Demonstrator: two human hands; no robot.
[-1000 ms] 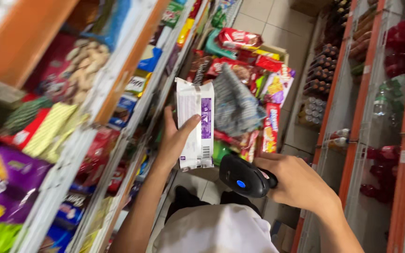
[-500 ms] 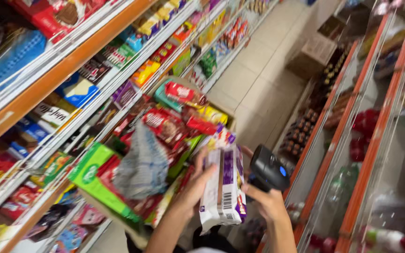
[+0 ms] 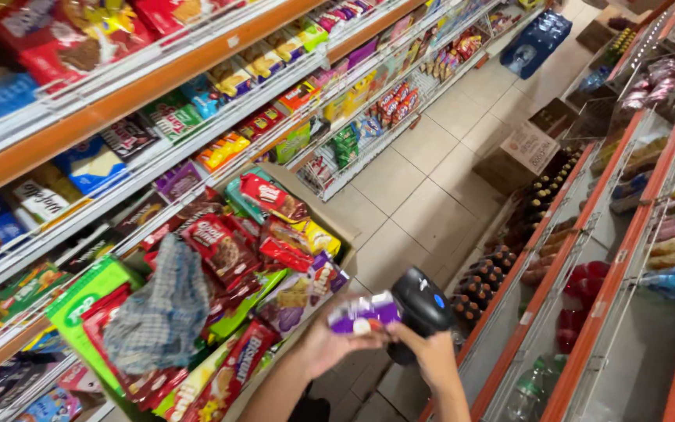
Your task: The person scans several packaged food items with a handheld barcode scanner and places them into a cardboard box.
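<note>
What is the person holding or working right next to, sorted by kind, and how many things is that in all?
Purple and white snack packet, in the left hand: 1
Black handheld scanner, in the right hand: 1
Checked cloth: 1
Cardboard box of mixed snack packets: 1
Total: 4

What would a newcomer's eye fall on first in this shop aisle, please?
Probably the carton heaped with bright snack packs at lower left, a checked cloth draped over them. Just right of it, the left hand holds a purple packet against a black scanner gripped by the right hand. Orange shelves line the tiled aisle.
</note>
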